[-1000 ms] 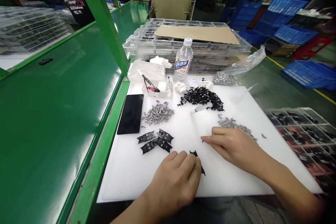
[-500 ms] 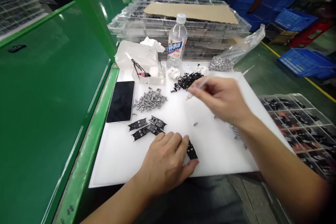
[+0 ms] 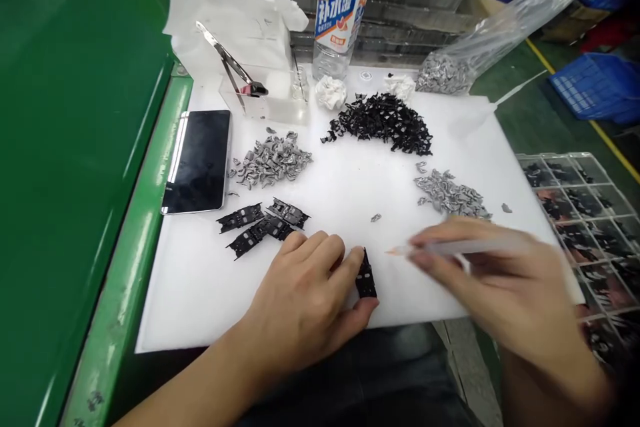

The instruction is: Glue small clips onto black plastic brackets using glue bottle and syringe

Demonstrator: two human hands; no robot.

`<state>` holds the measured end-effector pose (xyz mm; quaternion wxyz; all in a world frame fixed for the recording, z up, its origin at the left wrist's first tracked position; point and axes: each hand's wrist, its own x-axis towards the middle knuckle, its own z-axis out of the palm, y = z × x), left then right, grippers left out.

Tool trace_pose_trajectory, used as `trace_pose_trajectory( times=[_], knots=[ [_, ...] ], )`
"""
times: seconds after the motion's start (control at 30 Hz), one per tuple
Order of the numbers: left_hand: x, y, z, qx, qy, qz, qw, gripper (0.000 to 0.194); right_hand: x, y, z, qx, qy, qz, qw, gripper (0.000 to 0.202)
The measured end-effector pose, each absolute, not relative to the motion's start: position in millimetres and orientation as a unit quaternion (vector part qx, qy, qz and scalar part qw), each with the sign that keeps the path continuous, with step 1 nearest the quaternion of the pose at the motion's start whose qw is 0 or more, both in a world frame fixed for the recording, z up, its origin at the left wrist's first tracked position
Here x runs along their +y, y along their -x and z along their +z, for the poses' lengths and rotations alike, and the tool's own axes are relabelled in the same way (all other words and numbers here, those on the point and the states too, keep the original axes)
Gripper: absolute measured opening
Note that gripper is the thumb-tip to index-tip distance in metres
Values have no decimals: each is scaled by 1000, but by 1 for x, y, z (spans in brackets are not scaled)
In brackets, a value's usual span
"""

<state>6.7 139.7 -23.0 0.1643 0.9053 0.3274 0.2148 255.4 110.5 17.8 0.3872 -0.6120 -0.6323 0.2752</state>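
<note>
My left hand [image 3: 307, 287] rests on the white board and pins a black plastic part [image 3: 367, 277] between thumb and forefinger. Some of that part is hidden by the fingers. My right hand [image 3: 490, 273], a little blurred, pinches a translucent pen-shaped tool [image 3: 450, 247]. Its pale pointed tip sits to the right of the black part, apart from it. A single small grey piece [image 3: 376, 217] lies above that tip. Several similar black parts [image 3: 246, 240] lie left of my left hand, some overlapping. Beyond my right hand is a heap of silvery pieces [image 3: 450, 195].
Farther back lie a grey heap [image 3: 274, 161] and a black heap [image 3: 385, 121] of small pieces. A phone [image 3: 197, 161], tweezers [image 3: 227, 63], a bottle [image 3: 341, 20] and a plastic bag [image 3: 445, 73] edge the white board [image 3: 200, 303]. A compartment tray [image 3: 575, 213] stands at right.
My right hand has moved from near the black heap toward me and to the right, with the pen-shaped tool. My left hand stays on the black part. The view has tilted down.
</note>
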Motion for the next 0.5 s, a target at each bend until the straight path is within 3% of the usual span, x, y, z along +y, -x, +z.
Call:
trace_pose_trajectory(
  times=[0.07, 0.2, 0.3, 0.5],
  knots=[
    [140, -7, -23, 321, -908, 221, 153, 45, 115, -254, 17, -610, 600, 299, 423, 13],
    [139, -10, -21, 300, -915, 236, 129, 45, 117, -246, 10, -437, 527, 371, 627, 4],
    [140, -11, -20, 304, -913, 235, 138, 45, 118, -232, 4, -344, 462, 521, 631, 9],
    [142, -9, -20, 300, -909, 234, 169, 44, 126, -221, 0, -184, 376, 652, 633, 31]
  ],
)
